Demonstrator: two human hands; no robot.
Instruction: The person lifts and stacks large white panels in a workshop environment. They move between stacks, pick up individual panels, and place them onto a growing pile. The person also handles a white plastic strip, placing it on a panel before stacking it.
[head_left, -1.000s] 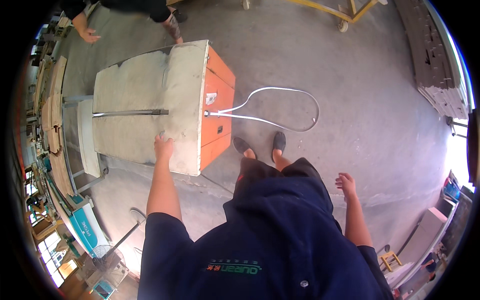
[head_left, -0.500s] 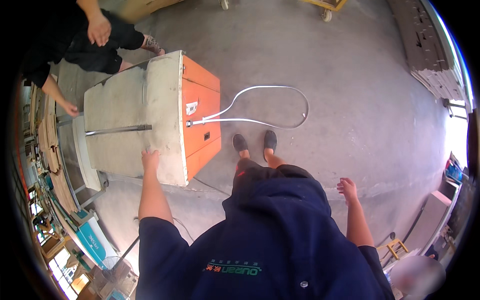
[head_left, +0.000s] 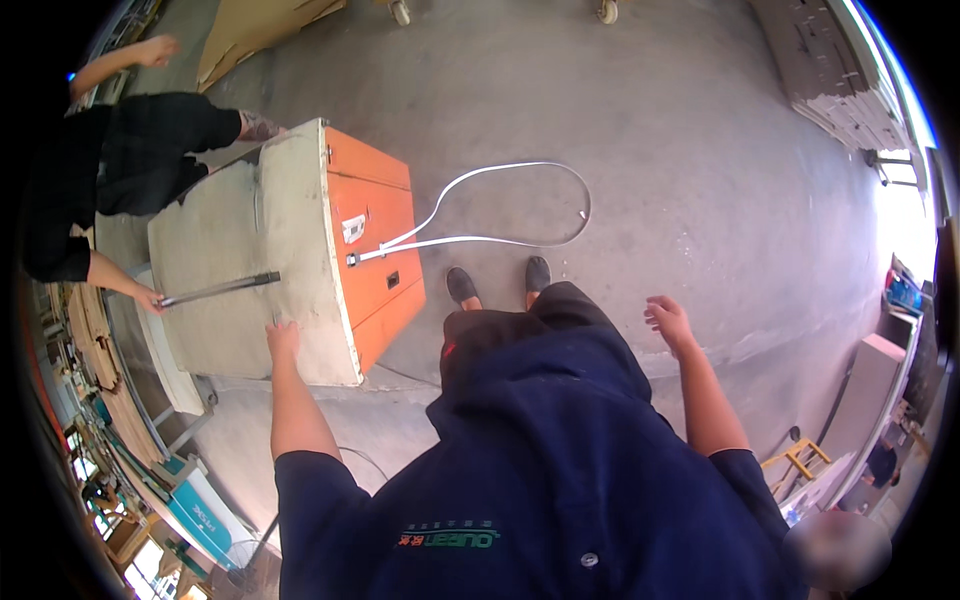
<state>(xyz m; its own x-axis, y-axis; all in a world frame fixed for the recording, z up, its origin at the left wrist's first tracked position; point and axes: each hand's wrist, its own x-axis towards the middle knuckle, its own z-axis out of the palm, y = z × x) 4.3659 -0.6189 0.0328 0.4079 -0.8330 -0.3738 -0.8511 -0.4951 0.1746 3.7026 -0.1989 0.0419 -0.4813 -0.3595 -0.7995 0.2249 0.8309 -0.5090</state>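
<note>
My left hand (head_left: 284, 338) rests with its fingers stretched out on the worn cream top of an orange machine cabinet (head_left: 375, 215). Its fingertips lie near one end of a dark metal bar (head_left: 222, 289) on that top. A co-worker's hand (head_left: 150, 299) is at the bar's far left end and seems to grasp it. From a fitting on the orange side a white flat strap (head_left: 480, 171) runs out in a large loop. Off to the right, my right hand (head_left: 668, 322) hangs in the air, fingers loosely apart and nothing in them.
The co-worker (head_left: 140, 150) stands beyond the cabinet at upper left. Long boards (head_left: 95, 350) and a teal-and-white box (head_left: 205, 515) line the left side. Stacked flat panels (head_left: 825, 75) stand at upper right. Caster wheels (head_left: 608, 12) show at the top edge, and a cable lies by the cabinet.
The view has shifted, so the cabinet appears further left. The co-worker's one hand has reached the bar's end; their other arm has swung outward. My left hand stays on the top.
</note>
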